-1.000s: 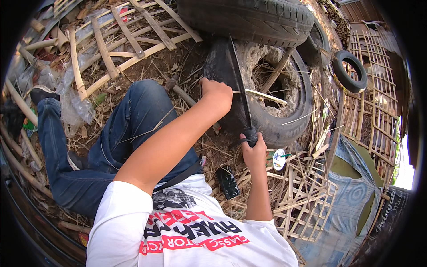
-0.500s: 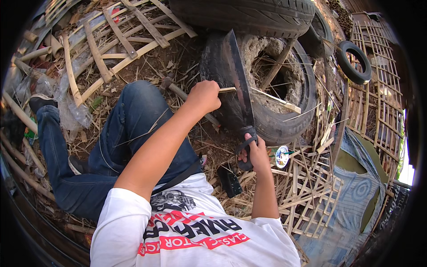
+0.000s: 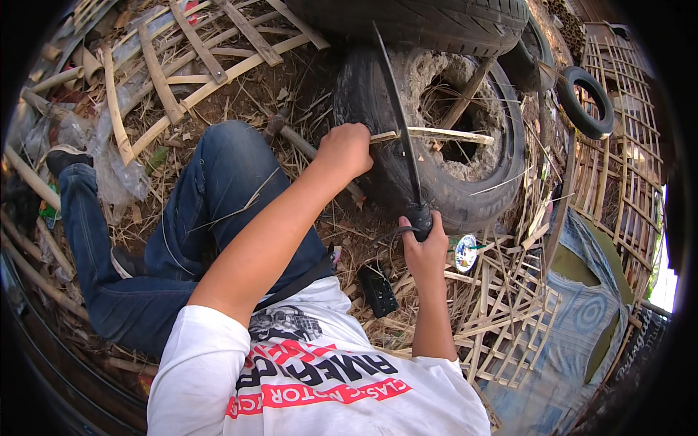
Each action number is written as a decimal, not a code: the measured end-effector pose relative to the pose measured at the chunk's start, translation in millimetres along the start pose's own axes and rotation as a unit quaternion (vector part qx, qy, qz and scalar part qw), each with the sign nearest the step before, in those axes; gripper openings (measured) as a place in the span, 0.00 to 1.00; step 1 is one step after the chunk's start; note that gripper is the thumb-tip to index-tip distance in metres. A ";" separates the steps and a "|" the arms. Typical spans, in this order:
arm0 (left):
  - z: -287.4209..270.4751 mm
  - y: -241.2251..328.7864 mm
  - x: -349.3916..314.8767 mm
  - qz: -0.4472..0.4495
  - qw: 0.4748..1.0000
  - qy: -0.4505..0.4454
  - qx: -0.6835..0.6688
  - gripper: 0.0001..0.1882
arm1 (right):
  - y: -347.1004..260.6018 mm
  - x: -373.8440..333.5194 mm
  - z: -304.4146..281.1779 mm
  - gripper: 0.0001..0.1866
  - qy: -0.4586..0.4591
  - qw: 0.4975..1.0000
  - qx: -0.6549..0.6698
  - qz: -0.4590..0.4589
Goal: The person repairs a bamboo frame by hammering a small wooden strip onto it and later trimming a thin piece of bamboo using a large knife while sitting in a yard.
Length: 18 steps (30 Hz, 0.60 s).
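Observation:
My left hand (image 3: 347,150) is closed around one end of a thin bamboo strip (image 3: 452,135), which points right over the tyre's opening. My right hand (image 3: 427,248) grips the dark handle of a machete (image 3: 398,109), with a black cord hanging by it. The long blade points away from me and looks narrow, turned nearly edge-on. It crosses the strip just right of my left fingers; whether it is cutting in cannot be made out. Beneath both lies a worn tyre (image 3: 465,200) with a rough, crusted filling around its hole. A piece of wood (image 3: 465,94) leans in that hole.
Another tyre (image 3: 422,22) lies at the far side, and a smaller tyre (image 3: 586,103) rests at right. Bamboo lattice (image 3: 520,330) and split strips cover the right ground. A slatted bamboo frame (image 3: 211,83) lies far left. A black box-like object (image 3: 377,291) sits near my right forearm.
The machete blade has turned from showing its broad side to nearly edge-on, and my right hand has shifted slightly right. My left hand has moved slightly right and up; the strip now lies more level.

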<state>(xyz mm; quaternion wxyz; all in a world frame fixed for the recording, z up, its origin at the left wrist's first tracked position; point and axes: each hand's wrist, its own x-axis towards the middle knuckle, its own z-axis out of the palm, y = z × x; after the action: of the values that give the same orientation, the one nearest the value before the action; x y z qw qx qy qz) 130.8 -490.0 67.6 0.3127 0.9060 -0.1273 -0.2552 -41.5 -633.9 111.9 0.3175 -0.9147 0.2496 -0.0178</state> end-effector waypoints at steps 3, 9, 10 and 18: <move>1.9 -1.7 3.5 0.012 1.000 -0.004 -0.029 0.11 | 5.4 7.1 3.6 0.20 -0.013 0.999 -0.041 0.006; 3.6 -13.9 16.3 0.002 0.996 -0.068 -0.062 0.13 | 8.4 10.3 4.4 0.19 -0.027 1.000 0.003 0.012; 5.2 -14.6 17.5 -0.001 0.995 -0.074 -0.073 0.13 | 13.8 13.1 2.2 0.18 -0.049 0.998 0.035 0.035; 9.8 -19.9 20.2 -0.013 0.992 -0.067 -0.102 0.09 | -2.3 9.4 -11.1 0.15 -0.045 0.991 0.115 0.058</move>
<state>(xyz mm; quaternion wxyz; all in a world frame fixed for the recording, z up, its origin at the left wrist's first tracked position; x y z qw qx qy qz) 143.9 -487.4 40.7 0.3904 0.8520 -0.1094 -0.3313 -34.4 -643.1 121.0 0.4319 -0.8560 0.2838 0.0136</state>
